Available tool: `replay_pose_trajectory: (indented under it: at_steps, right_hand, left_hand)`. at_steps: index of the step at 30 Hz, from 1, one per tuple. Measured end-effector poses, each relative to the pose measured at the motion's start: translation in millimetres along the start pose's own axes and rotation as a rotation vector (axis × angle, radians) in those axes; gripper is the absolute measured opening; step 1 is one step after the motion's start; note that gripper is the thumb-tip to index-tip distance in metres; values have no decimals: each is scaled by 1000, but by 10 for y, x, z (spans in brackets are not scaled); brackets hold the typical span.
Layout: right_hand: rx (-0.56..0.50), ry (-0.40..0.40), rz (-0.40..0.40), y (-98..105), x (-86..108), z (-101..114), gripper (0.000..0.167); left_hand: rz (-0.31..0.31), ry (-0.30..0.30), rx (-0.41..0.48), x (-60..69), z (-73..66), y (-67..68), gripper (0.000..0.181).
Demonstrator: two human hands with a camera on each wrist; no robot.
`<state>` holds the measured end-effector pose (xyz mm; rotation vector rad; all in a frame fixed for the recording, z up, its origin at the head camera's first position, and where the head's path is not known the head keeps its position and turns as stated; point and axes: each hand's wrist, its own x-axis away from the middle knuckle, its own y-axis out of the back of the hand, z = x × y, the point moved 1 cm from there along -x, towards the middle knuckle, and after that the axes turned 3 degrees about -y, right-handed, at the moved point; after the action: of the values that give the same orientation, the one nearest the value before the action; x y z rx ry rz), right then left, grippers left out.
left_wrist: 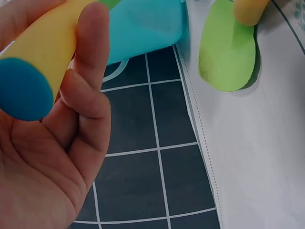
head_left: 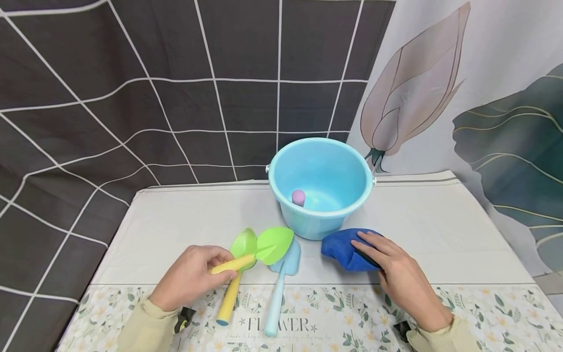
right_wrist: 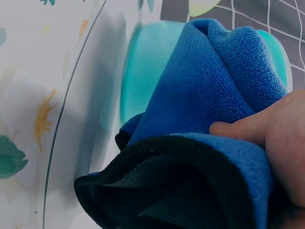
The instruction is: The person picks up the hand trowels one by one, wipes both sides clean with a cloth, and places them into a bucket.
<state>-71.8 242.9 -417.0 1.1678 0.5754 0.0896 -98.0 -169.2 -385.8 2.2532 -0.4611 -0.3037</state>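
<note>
My left hand point(head_left: 193, 274) grips the yellow handle of a toy shovel with a green leaf-shaped blade point(head_left: 276, 244), raised over the table. Its blue handle end point(left_wrist: 26, 90) faces the left wrist camera. Partly beneath it lies a second green shovel point(head_left: 228, 302), yellow-handled. To the right of that lies a light blue shovel point(head_left: 275, 303), its blade partly covered by the held one. My right hand point(head_left: 404, 276) holds a folded blue cloth point(head_left: 340, 247) with a dark edge; in the right wrist view the thumb point(right_wrist: 238, 131) presses on the cloth's fuzzy side.
Behind the shovels and cloth stands a light blue bucket point(head_left: 303, 225) with a purple round-ended object point(head_left: 298, 197) inside. A dark checked curtain point(head_left: 246, 102) hangs behind the table. The tablecloth point(head_left: 193, 208) is white, with a floral front strip.
</note>
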Motion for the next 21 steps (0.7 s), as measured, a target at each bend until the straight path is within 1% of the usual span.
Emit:
replay_pose_trajectory:
  at_steps: [5,8,13,17,21]
  right_hand:
    - [1,-5,2,1,1,5,77]
    - [1,-5,0,2,0,6,78]
    - [4,-7,8,1,2,8,77]
    - [13,-15,18,0,7,-3,76]
    - [19,-20,23,3,8,-14,75]
  left_hand:
    - [-55,0,-22,0,-8,-16,19]
    - [-79,-12,-30,0,-14,-29,21]
    - [-104,-41,-29,5,-8,-72,24]
    - [-145,-64,-21,2,1,-102,30]
    - [-185,-95,-14,-4,2,-121,32]
